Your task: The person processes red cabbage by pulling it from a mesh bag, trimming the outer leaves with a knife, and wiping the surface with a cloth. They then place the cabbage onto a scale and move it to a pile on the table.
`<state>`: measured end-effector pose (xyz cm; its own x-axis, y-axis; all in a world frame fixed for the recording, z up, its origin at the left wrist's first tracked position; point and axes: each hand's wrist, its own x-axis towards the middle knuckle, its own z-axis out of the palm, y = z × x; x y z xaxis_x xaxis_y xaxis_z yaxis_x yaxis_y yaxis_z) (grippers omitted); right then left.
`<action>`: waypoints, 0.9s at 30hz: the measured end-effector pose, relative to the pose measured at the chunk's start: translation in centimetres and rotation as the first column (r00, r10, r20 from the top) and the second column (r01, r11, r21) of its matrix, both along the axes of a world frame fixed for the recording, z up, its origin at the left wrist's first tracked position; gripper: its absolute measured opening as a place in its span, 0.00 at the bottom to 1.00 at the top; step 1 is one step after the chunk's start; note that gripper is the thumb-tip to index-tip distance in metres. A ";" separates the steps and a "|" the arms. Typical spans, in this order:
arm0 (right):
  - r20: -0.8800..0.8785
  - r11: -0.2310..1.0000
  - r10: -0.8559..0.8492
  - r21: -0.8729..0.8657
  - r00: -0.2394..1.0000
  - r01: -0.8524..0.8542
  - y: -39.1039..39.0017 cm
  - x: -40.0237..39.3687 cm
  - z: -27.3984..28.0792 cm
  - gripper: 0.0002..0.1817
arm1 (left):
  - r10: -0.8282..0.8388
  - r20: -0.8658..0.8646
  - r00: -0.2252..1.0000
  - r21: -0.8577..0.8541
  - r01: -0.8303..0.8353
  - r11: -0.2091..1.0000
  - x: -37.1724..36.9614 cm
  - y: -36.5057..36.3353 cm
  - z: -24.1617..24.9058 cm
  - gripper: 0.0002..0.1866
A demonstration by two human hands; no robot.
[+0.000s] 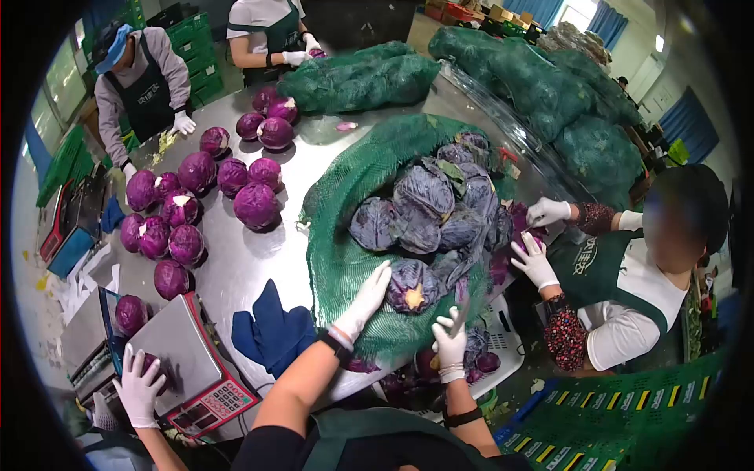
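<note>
My left hand, in a white glove, lies with straight fingers along the left side of a red cabbage. The cabbage's pale cut stem faces me. My right hand, gloved too, is closed around a knife whose blade points up and away, just right of that cabbage; its handle is hidden in the fingers. Behind are several dark-leaved red cabbages on an opened green mesh bag. Below my right hand, a white crate holds purple leaves and trimmings.
Peeled red cabbages stand left on the metal table. A blue cloth lies near my left forearm. At lower left, another person's gloved hand touches a cabbage on a scale. A co-worker handles cabbage at right; two people work at the far side.
</note>
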<state>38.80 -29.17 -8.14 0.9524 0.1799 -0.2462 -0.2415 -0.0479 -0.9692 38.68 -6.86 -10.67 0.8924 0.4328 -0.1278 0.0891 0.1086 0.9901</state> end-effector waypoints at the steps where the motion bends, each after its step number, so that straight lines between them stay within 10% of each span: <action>1: -0.058 0.999 -0.023 0.029 0.998 0.025 -0.6 0.3 0.9 0.34 | -0.054 -0.019 0.998 -0.048 0.053 0.997 0.5 -0.2 0.4 0.28; 7: -0.258 0.968 0.131 0.243 0.957 -0.067 0.0 2.4 0.1 0.37 | -0.147 0.004 0.989 -0.099 0.146 0.984 -1.7 -2.0 2.9 0.24; 13: 0.202 0.843 0.463 0.201 0.863 -0.500 -0.1 -0.6 3.7 0.44 | -0.014 0.101 0.995 -0.056 0.020 0.998 -13.5 -2.5 6.4 0.18; 16: -0.132 0.756 0.649 0.214 0.749 -0.618 0.7 -2.3 4.9 0.39 | -0.138 0.028 0.990 0.303 0.124 0.945 -18.5 -1.2 8.1 0.27; 18: -0.202 0.688 0.726 0.191 0.658 -0.700 3.0 -2.9 3.1 0.34 | -0.316 -0.055 0.947 0.706 0.261 0.659 -21.0 -0.5 6.9 0.33; 21: -0.093 0.724 0.685 0.196 0.723 -0.661 5.2 -4.6 0.0 0.28 | -0.140 -0.172 0.975 0.629 0.218 0.746 -22.4 -0.7 4.7 0.42; 27: 0.248 0.785 0.609 -0.327 0.754 -0.526 4.9 -5.2 1.1 0.28 | -0.168 -0.105 0.980 0.870 0.172 0.462 -18.6 -0.5 5.4 0.37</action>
<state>33.55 -24.31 -7.02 0.7202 0.6921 -0.0475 0.2244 -0.2972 -0.9281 20.08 -7.37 -5.27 0.9618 0.1610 0.2216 0.0090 -0.8270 0.5622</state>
